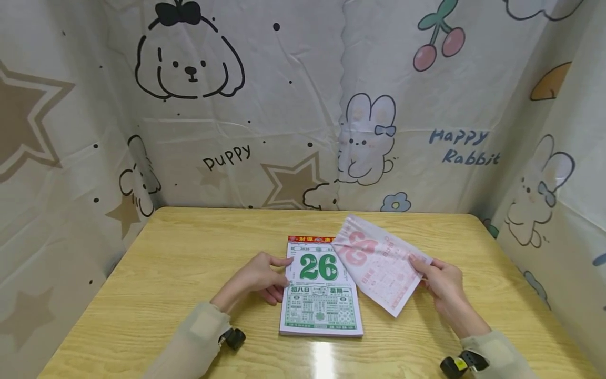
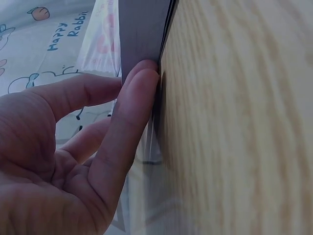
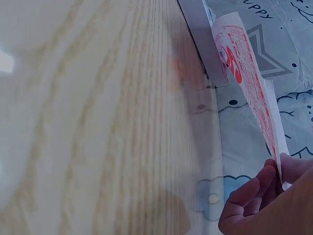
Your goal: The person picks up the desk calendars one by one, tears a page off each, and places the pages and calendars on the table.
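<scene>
A thick tear-off calendar (image 1: 319, 305) lies on the table, its top page printed with a large green 26 under a red header strip. My left hand (image 1: 259, 278) grips its left edge; in the left wrist view, fingers (image 2: 139, 93) press against the side of the page stack (image 2: 142, 34). My right hand (image 1: 442, 289) pinches the lower right corner of a thin calendar page (image 1: 385, 268) with pinkish-red print. That page is raised and slanted out to the right. Its upper left part overlaps the calendar's top right; whether it is still joined there I cannot tell.
The light wooden table (image 1: 189, 252) runs back to a patterned curtain (image 1: 284, 116) with cartoon animals and stars. More curtain hangs at both sides. A black wrist device (image 1: 233, 338) sits on the left sleeve and another wrist device (image 1: 461, 364) on the right.
</scene>
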`<state>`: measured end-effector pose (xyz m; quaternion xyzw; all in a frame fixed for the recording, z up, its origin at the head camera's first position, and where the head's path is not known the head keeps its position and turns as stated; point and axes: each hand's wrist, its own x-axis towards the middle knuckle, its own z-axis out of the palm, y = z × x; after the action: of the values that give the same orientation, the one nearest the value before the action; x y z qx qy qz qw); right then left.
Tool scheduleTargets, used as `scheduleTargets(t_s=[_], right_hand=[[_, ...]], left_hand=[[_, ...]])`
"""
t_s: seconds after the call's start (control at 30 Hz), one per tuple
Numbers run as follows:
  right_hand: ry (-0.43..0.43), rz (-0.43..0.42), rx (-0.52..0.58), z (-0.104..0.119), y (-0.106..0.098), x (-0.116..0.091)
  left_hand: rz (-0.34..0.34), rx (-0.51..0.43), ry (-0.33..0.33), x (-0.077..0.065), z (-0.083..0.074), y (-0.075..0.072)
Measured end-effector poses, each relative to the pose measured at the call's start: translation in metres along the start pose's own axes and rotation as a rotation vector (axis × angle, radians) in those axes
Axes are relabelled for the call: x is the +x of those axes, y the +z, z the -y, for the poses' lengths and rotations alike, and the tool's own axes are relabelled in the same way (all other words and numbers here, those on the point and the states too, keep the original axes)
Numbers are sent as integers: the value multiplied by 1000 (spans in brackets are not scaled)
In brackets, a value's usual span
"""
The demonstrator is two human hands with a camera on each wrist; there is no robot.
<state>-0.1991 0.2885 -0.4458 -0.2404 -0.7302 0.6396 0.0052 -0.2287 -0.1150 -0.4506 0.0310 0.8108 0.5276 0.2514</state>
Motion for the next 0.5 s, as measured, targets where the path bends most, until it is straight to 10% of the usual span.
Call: scheduleTargets(t_s=[0.5], right_hand=[[4,-62,0,-7,-11,5]], left_hand=[[-6,2,-8,-3,-3,1]])
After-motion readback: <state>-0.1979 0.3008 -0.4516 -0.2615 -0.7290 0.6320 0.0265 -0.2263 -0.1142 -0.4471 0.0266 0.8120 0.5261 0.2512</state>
